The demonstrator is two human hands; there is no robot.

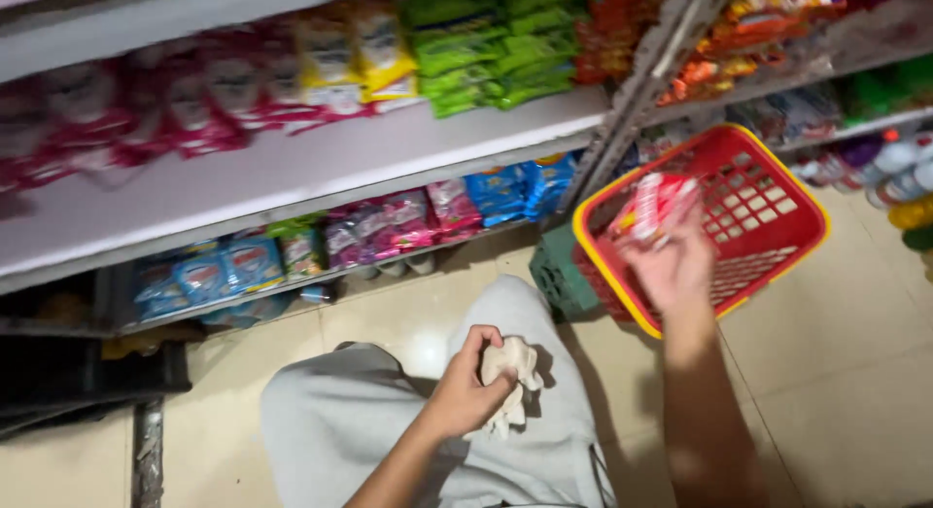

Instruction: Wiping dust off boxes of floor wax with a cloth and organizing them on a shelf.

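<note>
My right hand (673,267) reaches over the near rim of a red plastic basket with a yellow edge (787,245) and grips a red and white packet (653,207), which is blurred. My left hand (465,391) rests on my grey-trousered knee (505,323) and is closed around a crumpled cream cloth (511,372). The basket stands tilted on the tiled floor, close to the shelf upright.
White store shelves (292,168) run across the top, holding pink, yellow, green and orange packets above and blue and pink bags on the low shelf. A dark green crate (559,275) sits beside the basket. Bottles (899,168) line the right edge.
</note>
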